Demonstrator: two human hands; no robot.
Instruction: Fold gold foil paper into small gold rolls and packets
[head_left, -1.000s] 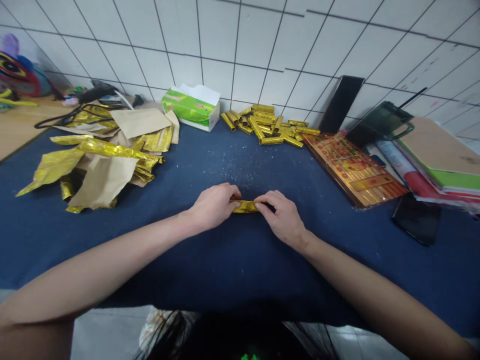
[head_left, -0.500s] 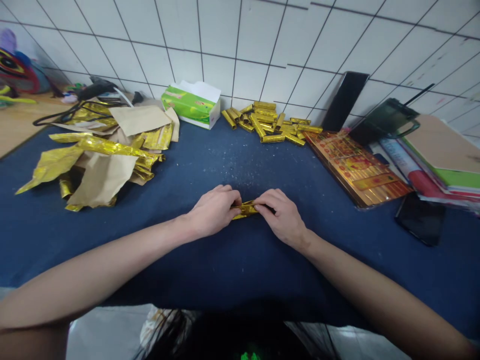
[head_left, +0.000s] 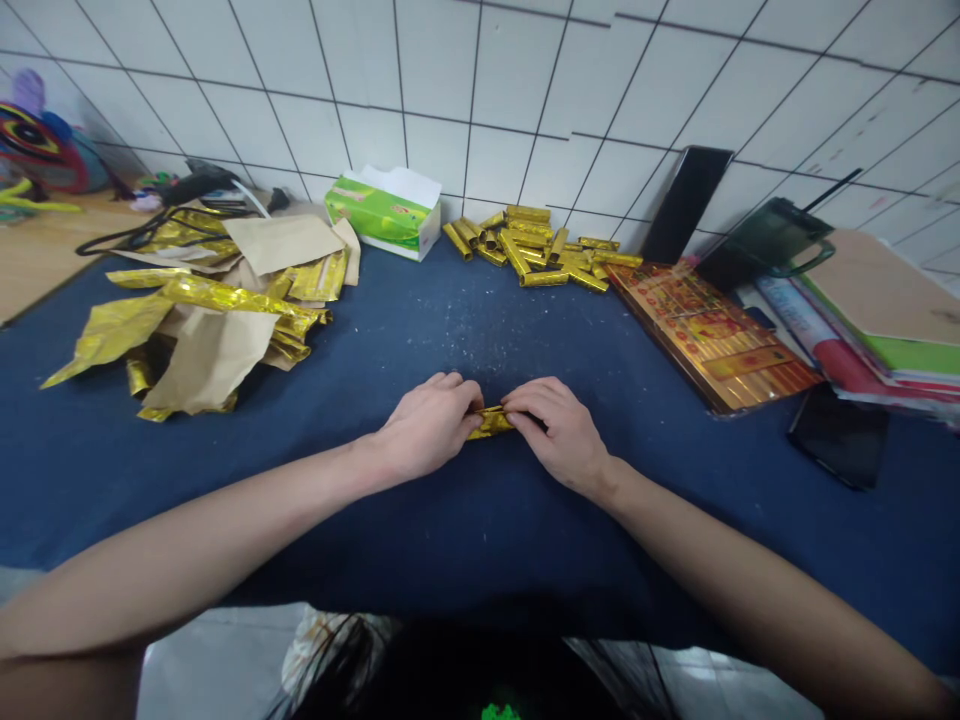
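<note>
Gold foil strip (head_left: 491,423): located at the near middle of the blue-covered surface (head_left: 480,530), spanning the space between both hands. Left hand (head_left: 435,425): grip closed on the strip's left end, thumb and fingers pinching. Right hand (head_left: 559,430): grip closed on its right end, fingertips together. Beyond the hands, near the tiled wall (head_left: 435,75): pile of short gold tubes (head_left: 544,280), lying at mixed angles, beside a green tissue pack (head_left: 379,215). Left side: gold foil sheets (head_left: 120,328) heaped with brown paper pieces (head_left: 214,360). Right side: red-and-gold packet (head_left: 712,340), lying flat.
</note>
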